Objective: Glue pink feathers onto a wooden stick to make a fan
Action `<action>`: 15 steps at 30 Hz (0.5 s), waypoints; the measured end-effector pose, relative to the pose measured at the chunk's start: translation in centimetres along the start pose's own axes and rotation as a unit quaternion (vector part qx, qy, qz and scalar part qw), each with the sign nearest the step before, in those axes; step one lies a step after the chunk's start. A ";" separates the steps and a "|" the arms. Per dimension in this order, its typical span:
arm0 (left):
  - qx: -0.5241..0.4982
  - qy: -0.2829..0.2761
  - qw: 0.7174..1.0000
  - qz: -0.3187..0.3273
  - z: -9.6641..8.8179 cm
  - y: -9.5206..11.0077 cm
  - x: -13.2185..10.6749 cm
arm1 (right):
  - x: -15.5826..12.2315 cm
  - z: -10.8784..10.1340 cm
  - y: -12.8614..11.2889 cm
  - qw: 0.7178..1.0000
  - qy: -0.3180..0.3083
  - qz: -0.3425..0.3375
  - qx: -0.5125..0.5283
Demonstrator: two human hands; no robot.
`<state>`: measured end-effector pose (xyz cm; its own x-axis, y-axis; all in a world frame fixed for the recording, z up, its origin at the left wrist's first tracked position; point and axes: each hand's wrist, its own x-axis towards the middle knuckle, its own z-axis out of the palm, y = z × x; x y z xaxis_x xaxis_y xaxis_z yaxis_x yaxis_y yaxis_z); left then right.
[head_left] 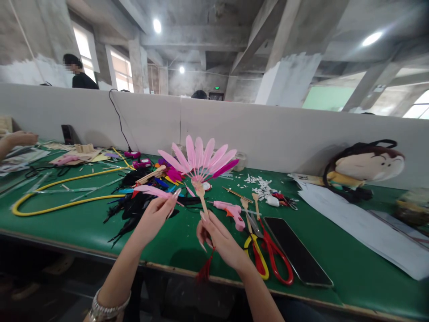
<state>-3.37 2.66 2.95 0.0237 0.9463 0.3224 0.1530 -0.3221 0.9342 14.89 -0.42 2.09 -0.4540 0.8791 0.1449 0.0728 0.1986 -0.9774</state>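
Upright in my right hand (pixel 216 237) is a feather fan (pixel 198 161), gripped by its flat wooden handle. Pale pink feathers spread from the top of the handle, with one magenta feather at the right end. A red tassel (pixel 205 269) hangs below that hand. My left hand (pixel 157 212) pinches a loose pale pink feather (pixel 152 191), to the left of the fan and apart from it. Behind my left hand lies a pile of black feathers (pixel 125 223) with some coloured ones. To the right of the fan rests a pink glue gun (pixel 231 212).
Yellow-handled scissors (pixel 256 257), red-handled scissors (pixel 278 259) and a phone (pixel 296 250) lie at right. White paper (pixel 355 228) and a plush bag (pixel 362 165) are farther right. A yellow hose (pixel 70 176) curves across the left. Another person's hand (pixel 22 137) is at far left.
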 end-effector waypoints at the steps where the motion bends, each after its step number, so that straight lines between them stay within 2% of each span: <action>1: -0.024 0.016 1.000 0.013 -0.1 0.4 0.4 | 0.0 0.0 0.0 1.000 0.003 -0.002 -0.003; 7: -0.091 0.060 0.992 0.070 0.1 2.3 2.0 | -0.1 0.0 0.0 1.000 -0.004 -0.005 -0.015; 15: -0.122 0.047 0.989 0.074 0.9 2.8 2.6 | -0.2 -0.1 -0.1 1.000 -0.017 -0.009 -0.016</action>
<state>-1.97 4.30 6.24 -0.0650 0.8853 0.4604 -0.0878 -0.4647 0.8811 15.06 -0.54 2.15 -0.4846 0.8607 0.1564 0.0929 0.2284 -0.9691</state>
